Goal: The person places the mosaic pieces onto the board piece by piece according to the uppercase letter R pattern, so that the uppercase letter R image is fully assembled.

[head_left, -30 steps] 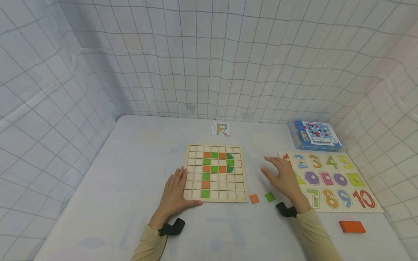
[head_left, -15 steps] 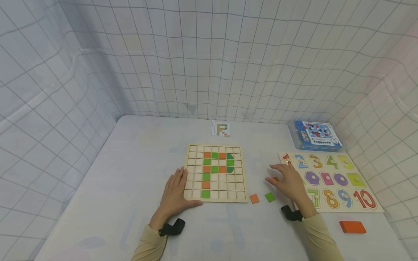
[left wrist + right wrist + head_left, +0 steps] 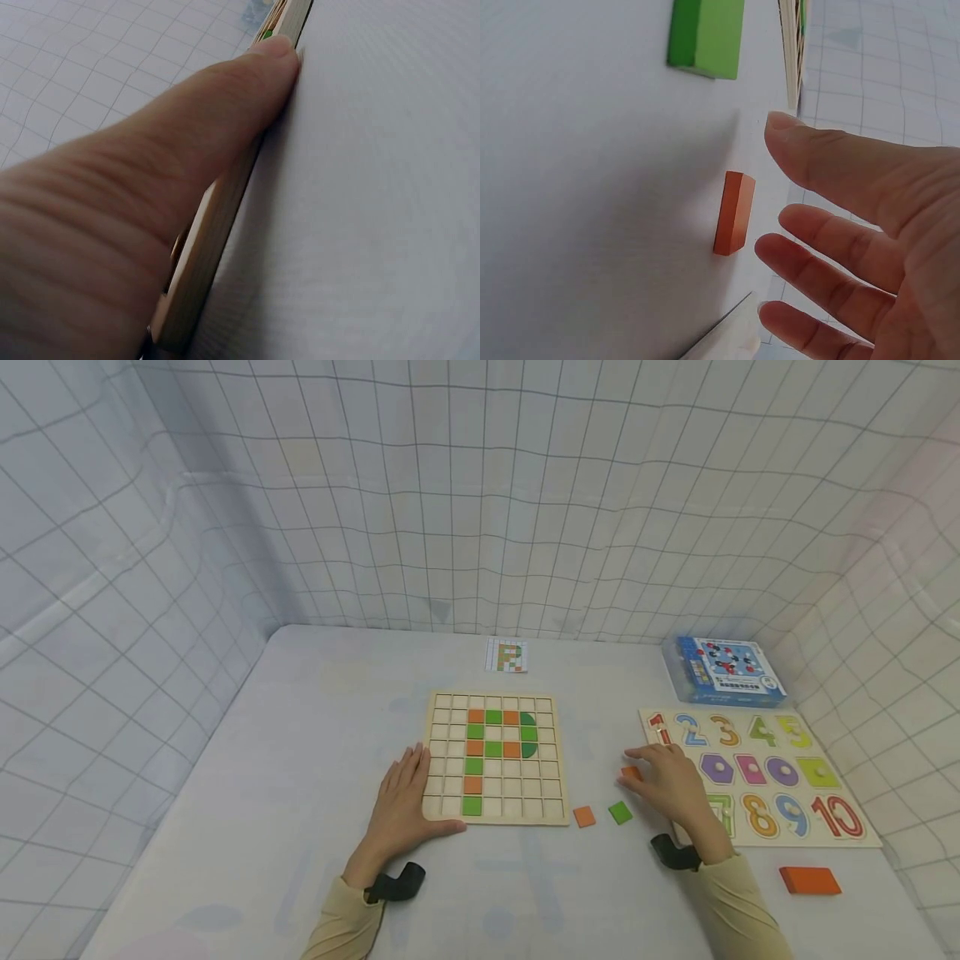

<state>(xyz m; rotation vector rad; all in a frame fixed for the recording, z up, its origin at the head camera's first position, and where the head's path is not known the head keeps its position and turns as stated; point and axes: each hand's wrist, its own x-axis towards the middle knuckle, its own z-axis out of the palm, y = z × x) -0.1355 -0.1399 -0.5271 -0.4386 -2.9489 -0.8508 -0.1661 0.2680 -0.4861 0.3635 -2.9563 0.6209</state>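
My left hand [image 3: 401,797] rests along the left edge of a wooden grid board [image 3: 525,787], its thumb against the front edge. Seen from the left wrist, that thumb [image 3: 217,105] lies across the board's rim [image 3: 206,259]. Orange and green tiles in the grid form a letter P. Right of the board, my right hand [image 3: 670,783] hovers with thumb and fingers apart over an orange square tile [image 3: 631,772]. In the right wrist view this orange tile [image 3: 735,214] lies on the table just beyond the fingertips, with a green tile [image 3: 712,37] farther along.
Between board and right hand lie another orange tile [image 3: 584,817] and the green square tile [image 3: 619,812]. A number-and-shape puzzle [image 3: 813,777] sits under and beyond the right hand. Behind it is a blue box [image 3: 731,672]; an orange block [image 3: 810,881] lies in front. A pattern card [image 3: 507,655] lies behind the board.
My right hand has moved rightward and slightly toward me, coming over the orange tile, which now shows between thumb and fingers. The left hand and board stay put.
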